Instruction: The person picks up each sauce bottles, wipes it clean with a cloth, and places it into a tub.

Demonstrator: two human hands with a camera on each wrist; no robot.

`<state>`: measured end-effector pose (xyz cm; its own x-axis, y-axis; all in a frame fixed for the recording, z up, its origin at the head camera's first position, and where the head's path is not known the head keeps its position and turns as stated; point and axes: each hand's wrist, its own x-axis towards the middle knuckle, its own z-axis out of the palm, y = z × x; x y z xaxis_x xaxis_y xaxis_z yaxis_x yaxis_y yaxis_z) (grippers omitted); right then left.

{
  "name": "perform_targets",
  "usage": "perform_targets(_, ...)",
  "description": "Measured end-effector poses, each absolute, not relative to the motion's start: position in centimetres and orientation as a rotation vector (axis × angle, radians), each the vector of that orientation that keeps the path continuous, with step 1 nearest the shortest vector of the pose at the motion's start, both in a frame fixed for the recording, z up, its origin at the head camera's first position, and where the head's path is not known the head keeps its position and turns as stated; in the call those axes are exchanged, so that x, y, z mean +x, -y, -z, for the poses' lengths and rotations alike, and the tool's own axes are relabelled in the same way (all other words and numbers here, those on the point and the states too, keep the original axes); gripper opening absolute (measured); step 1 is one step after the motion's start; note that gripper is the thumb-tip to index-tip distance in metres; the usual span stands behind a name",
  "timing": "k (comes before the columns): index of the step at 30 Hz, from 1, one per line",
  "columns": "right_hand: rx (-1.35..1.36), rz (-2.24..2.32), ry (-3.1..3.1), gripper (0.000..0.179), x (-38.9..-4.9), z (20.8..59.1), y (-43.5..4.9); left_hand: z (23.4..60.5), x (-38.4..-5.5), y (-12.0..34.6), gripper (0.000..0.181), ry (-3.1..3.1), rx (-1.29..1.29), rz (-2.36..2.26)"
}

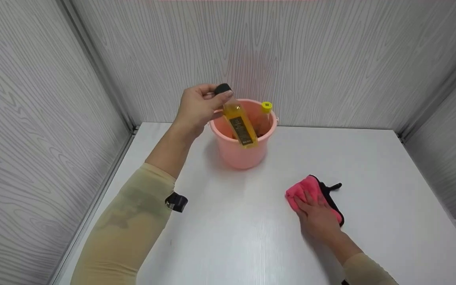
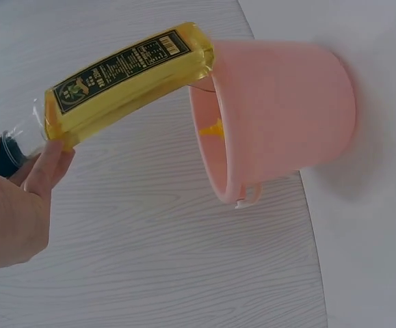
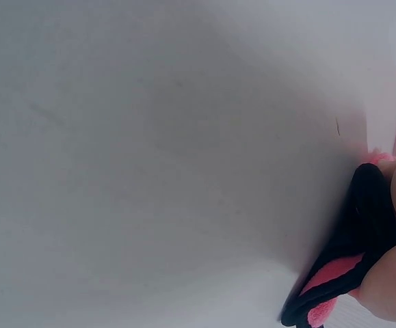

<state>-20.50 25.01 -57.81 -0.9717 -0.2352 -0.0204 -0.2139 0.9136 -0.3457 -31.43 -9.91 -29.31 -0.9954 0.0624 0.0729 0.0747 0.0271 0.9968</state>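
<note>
By its black cap and neck, my left hand (image 1: 199, 106) grips a clear bottle of yellow oil (image 1: 240, 126) with a dark label. The bottle hangs tilted above the pink bucket (image 1: 242, 156), its base over the front rim in the head view. In the left wrist view the oil bottle (image 2: 126, 78) shows a black printed label, and the fingers of the left hand (image 2: 13, 219) pinch its neck. On the table to the right, my right hand (image 1: 320, 221) rests with spread fingers on a folded pink cloth (image 1: 305, 188) with black edging and a loop.
Inside the bucket stands another bottle with a yellow cap (image 1: 266, 107); its lower part is hidden. The bucket is near the back edge of a white table (image 1: 220, 229). Grey wood-patterned walls (image 1: 311, 59) enclose the table at the back and sides.
</note>
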Motion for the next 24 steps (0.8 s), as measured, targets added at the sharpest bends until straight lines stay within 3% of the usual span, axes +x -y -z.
perform_targets(24, -0.347, 0.521, -3.003, 0.050, -20.2, 58.0, -24.9, 31.9, -35.1, 9.4, 0.024, 2.280, -0.014, 1.917)
